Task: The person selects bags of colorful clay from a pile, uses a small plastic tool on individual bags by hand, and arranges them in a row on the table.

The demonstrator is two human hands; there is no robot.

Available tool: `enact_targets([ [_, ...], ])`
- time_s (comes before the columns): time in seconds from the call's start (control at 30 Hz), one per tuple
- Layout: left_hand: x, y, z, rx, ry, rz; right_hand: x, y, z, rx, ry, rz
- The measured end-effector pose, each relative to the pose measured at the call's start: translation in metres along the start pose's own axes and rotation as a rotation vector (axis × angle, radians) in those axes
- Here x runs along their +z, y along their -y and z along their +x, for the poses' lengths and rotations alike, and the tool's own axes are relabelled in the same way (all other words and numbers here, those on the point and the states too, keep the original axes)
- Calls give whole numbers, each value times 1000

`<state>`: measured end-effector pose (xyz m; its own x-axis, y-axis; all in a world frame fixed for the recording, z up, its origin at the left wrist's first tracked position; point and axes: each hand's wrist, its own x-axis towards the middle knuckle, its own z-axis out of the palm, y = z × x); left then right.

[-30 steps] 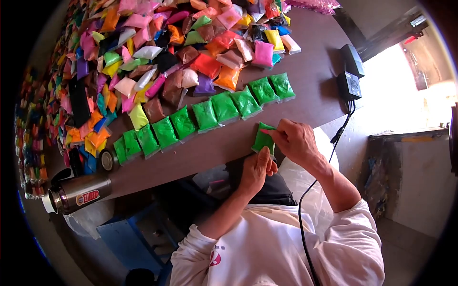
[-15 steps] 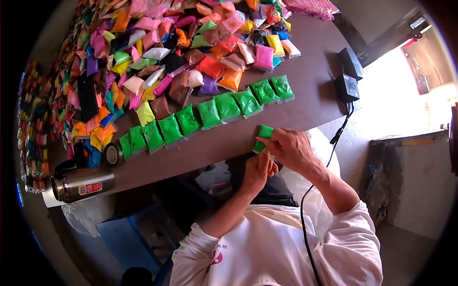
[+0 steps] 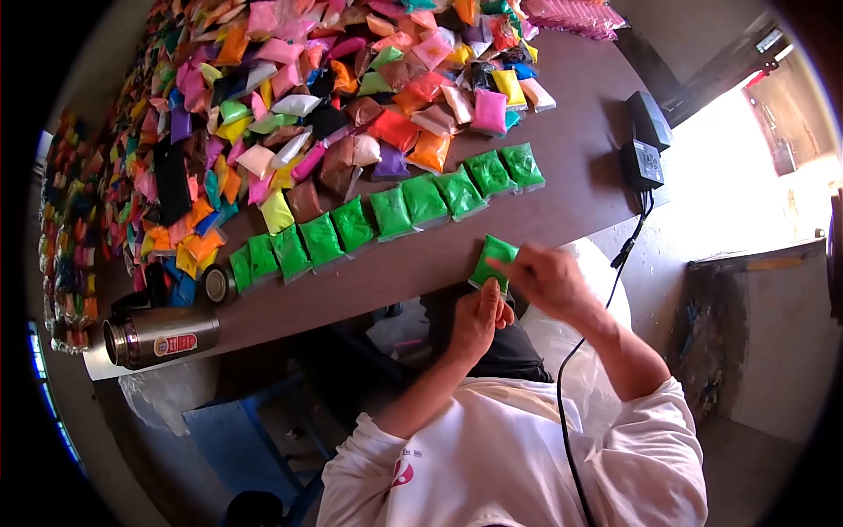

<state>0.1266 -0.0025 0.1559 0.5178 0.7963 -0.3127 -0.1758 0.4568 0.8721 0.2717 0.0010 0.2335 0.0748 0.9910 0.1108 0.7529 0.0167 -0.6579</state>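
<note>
A green packet [image 3: 493, 259] is pinched at its lower edge between the thumb and fingers of my left hand [image 3: 479, 318], near the table's front edge. My right hand [image 3: 549, 279] is at the packet's right side, a fingertip over its face; its other fingers look curled and blurred, and whether it grips anything is unclear. Beyond my hands a slanting row of several green packets [image 3: 391, 212] lies on the brown table [image 3: 562, 132]. Behind the row spreads a large heap of packets in many colours [image 3: 351, 105].
A steel flask [image 3: 162, 336] lies on its side at the table's left corner, a round lid [image 3: 219, 284] beside it. Black boxes [image 3: 645, 158] with cables stand at the right edge. One black cable [image 3: 566, 413] runs down over my shirt. A blue stool [image 3: 237, 448] is below left.
My right hand first covered more of the held packet, then drew back slightly to the right, showing more of its green face. My left hand keeps its hold. The view has shifted slightly.
</note>
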Motion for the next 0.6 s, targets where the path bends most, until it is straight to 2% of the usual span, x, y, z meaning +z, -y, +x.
enact_targets([
  [0.1, 2, -4, 3, -37, -2, 44, 14, -9, 0, -77, -53, -42],
  [0.17, 2, -10, 2, -44, -14, 42, 10, -30, 10, 82, -151, -208],
  [0.2, 2, -13, 3, -40, -31, 32, 10, -50, 16, 110, -273, -286],
  [0.27, -2, -14, 3, -29, -37, 47, -13, -47, 21, 199, -271, -190],
  [0.33, -2, -8, -2, -42, -45, 59, -10, -35, 12, 196, -256, -119],
  [0.43, 3, -2, 0, 4, -19, -15, 4, -10, 4, 71, -169, -25],
  [0.53, 2, -4, 1, 5, 15, -71, 4, 1, 2, 156, -94, -57],
  [0.6, -3, -6, 0, -86, 12, -57, 0, 0, 0, 302, -82, -71],
])
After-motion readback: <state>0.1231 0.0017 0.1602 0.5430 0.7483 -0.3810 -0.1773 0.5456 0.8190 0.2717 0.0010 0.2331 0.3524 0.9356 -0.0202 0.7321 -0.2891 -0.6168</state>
